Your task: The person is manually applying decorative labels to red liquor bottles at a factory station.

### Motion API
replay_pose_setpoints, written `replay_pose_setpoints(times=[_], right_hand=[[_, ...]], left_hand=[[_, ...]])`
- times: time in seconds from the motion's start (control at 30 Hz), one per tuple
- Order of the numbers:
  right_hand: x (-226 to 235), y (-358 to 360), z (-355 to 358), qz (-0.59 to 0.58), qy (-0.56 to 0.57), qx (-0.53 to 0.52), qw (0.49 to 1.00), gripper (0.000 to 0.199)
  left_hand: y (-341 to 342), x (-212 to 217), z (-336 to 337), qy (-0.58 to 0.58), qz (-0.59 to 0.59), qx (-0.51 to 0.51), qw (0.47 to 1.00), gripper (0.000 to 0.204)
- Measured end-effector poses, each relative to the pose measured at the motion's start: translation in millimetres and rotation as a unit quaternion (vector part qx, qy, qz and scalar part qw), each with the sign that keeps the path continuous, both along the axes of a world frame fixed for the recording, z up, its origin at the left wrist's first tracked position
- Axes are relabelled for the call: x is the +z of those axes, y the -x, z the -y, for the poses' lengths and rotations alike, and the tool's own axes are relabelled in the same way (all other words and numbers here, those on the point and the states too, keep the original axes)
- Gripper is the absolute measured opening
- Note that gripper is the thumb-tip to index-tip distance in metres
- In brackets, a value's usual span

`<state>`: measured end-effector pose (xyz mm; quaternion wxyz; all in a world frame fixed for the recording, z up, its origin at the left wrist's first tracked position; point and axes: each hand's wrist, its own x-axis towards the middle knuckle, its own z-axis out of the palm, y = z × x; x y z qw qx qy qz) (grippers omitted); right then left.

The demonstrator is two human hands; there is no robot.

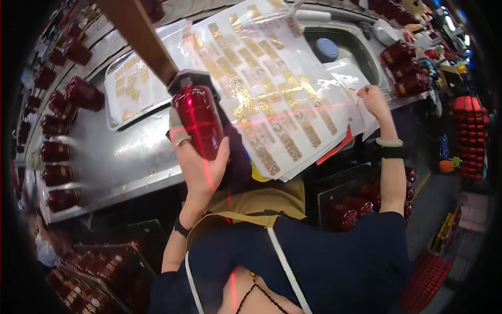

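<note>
Bottle [201, 118], one: glossy deep red, held over the near side of the counter [144, 154], its far end just beside a dark block [206, 78] at the foot of a brown bar [138, 39].
Left hand [201, 167]: grip clamped on the bottle, thumb on its right side, pale covering on a finger.
Right hand [374, 102]: well to the right, fingertips drawn together beside white slips [342, 73]; anything between them is too small to tell.
Sheet [293, 55], clear over white, bearing rows of gold decals [290, 146]: right of the bottle.
Metal tray [111, 121], more gold pieces inside: left.
Sink [380, 60], with round blue lid [327, 48]: far right.
Red bottles, further: a row [56, 152] at left, a group [410, 78] at right.
</note>
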<state>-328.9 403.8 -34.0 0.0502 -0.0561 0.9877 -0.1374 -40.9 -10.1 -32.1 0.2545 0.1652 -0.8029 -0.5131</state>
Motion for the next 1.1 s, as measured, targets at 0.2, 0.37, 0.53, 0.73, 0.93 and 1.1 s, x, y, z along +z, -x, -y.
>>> replay_pose_setpoints(times=[0.2, 0.37, 0.53, 0.73, 0.93, 1.1], right_hand=[[56, -76, 74, 0.029, 0.226, 0.066, 0.971, 0.024], [62, -145, 142, 0.052, 0.331, 0.158, 0.929, 0.016], [55, -186, 184, 0.089, 0.313, 0.213, 0.921, 0.014], [49, -217, 216, 0.112, 0.356, 0.240, 0.896, 0.013], [47, -242, 239, 0.098, 0.408, 0.266, 0.868, 0.010], [43, -249, 253, 0.109, 0.427, 0.304, 0.845, 0.010]], left_hand=[[-27, -2, 23, -0.061, 0.035, -0.112, 0.991, 0.129], [-49, -15, 22, 0.005, 0.042, -0.059, 0.997, 0.123], [-53, -19, 17, -0.017, 0.023, 0.010, 1.000, 0.086], [-55, -18, 18, 0.113, -0.047, 0.011, 0.992, 0.091], [-58, -24, 16, -0.018, 0.012, 0.003, 1.000, 0.093], [-71, -18, 19, 0.037, 0.018, -0.078, 0.996, 0.093]])
